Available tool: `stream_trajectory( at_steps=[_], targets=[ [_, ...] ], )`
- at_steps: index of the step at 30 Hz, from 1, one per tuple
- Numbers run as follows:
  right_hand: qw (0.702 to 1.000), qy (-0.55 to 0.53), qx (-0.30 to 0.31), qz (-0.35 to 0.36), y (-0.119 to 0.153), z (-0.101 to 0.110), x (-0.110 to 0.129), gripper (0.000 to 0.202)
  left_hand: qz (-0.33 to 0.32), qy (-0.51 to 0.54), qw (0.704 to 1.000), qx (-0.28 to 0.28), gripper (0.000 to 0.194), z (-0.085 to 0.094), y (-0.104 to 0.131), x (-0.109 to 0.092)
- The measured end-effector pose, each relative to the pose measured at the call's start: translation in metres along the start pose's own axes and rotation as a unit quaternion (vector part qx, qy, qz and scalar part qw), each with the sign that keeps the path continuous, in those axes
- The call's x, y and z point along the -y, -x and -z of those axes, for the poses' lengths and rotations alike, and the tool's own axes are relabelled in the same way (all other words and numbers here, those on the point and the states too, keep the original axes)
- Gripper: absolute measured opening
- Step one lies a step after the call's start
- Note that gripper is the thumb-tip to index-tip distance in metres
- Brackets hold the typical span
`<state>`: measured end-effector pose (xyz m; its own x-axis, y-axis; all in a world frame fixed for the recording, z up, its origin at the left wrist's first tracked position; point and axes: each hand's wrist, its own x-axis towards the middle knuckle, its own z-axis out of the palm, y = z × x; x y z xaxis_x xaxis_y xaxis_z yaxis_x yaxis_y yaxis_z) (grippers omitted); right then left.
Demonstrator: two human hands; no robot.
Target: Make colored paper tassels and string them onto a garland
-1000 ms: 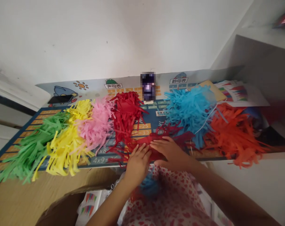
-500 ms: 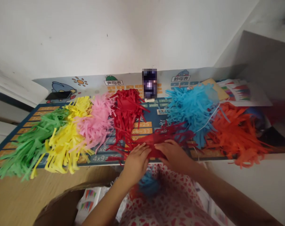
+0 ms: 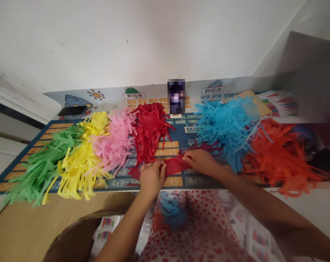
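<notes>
Between my two hands a red tissue paper tassel (image 3: 175,165) is stretched sideways, low over the printed desk mat (image 3: 193,181). My left hand (image 3: 153,176) pinches its left part, and the fringe there is mostly covered by the fingers. At the other side my right hand (image 3: 199,162) grips it, with dark red strips showing just beyond the knuckles. Behind my left hand lies a pile of red fringed tassels (image 3: 151,127). Light blue tassels (image 3: 225,127) lie behind and to the right of my right hand.
Pink (image 3: 114,142), yellow (image 3: 80,167) and green tassels (image 3: 44,163) lie to the left, orange tassels (image 3: 282,156) to the right. A phone (image 3: 176,96) stands upright at the back; a dark phone (image 3: 73,110) is at the left. Below is an open cardboard box (image 3: 69,233).
My hands have drawn apart slightly, and the red tassel between them is now a narrower, flatter band. Its fringe no longer spreads as widely over the mat. The view has shifted slightly.
</notes>
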<state>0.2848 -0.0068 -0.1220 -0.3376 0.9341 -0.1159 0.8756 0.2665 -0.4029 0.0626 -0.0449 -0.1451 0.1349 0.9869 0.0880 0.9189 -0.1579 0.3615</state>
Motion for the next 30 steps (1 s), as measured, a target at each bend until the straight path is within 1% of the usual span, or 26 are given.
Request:
stream_trajectory(
  at_steps=[3, 5, 12, 20, 23, 24, 25, 26, 27, 28, 29, 30],
  targets=[
    [0.997, 0.077, -0.008, -0.014, -0.004, -0.002, 0.005, 0.027, 0.019, -0.053, 0.998, 0.019, 0.023, 0.004, -0.007, -0.005],
    [0.995, 0.101, -0.012, -0.018, -0.006, -0.004, 0.005, 0.028, 0.019, -0.065, 0.997, 0.026, 0.023, 0.005, -0.010, -0.005],
    [0.995, 0.086, -0.033, -0.030, -0.008, -0.014, -0.003, 0.025, 0.023, -0.067, 0.997, 0.041, 0.024, 0.004, -0.013, -0.005],
    [0.996, 0.080, -0.043, -0.017, -0.008, -0.019, -0.008, 0.024, 0.021, -0.092, 0.995, 0.041, 0.024, 0.003, -0.014, -0.007],
    [0.992, 0.107, -0.067, 0.001, -0.006, -0.023, -0.011, 0.026, 0.016, -0.109, 0.993, 0.031, 0.023, 0.001, -0.012, -0.008],
    [0.989, 0.118, -0.089, 0.008, -0.006, -0.023, -0.011, 0.025, 0.003, -0.113, 0.993, 0.013, 0.021, 0.000, -0.012, -0.007],
    [0.984, 0.129, -0.118, 0.015, -0.005, -0.023, -0.011, 0.023, -0.025, -0.114, 0.993, -0.009, 0.020, -0.001, -0.012, -0.007],
    [0.978, 0.139, -0.150, 0.025, -0.004, -0.022, -0.010, 0.022, -0.069, -0.111, 0.991, -0.030, 0.020, -0.001, -0.013, -0.006],
    [0.972, 0.147, -0.180, 0.039, -0.002, -0.020, -0.009, 0.020, -0.130, -0.107, 0.985, -0.039, 0.020, -0.001, -0.015, -0.005],
    [0.966, 0.153, -0.201, 0.057, -0.001, -0.018, -0.008, 0.018, -0.197, -0.104, 0.974, -0.034, 0.020, -0.001, -0.018, -0.003],
    [0.962, 0.156, -0.210, 0.083, 0.002, -0.015, -0.007, 0.015, -0.259, -0.104, 0.960, -0.015, 0.019, 0.001, -0.021, -0.002],
    [0.960, 0.154, -0.202, 0.121, 0.004, -0.012, -0.006, 0.015, -0.308, -0.107, 0.945, 0.012, 0.017, 0.003, -0.023, -0.002]
  ],
)
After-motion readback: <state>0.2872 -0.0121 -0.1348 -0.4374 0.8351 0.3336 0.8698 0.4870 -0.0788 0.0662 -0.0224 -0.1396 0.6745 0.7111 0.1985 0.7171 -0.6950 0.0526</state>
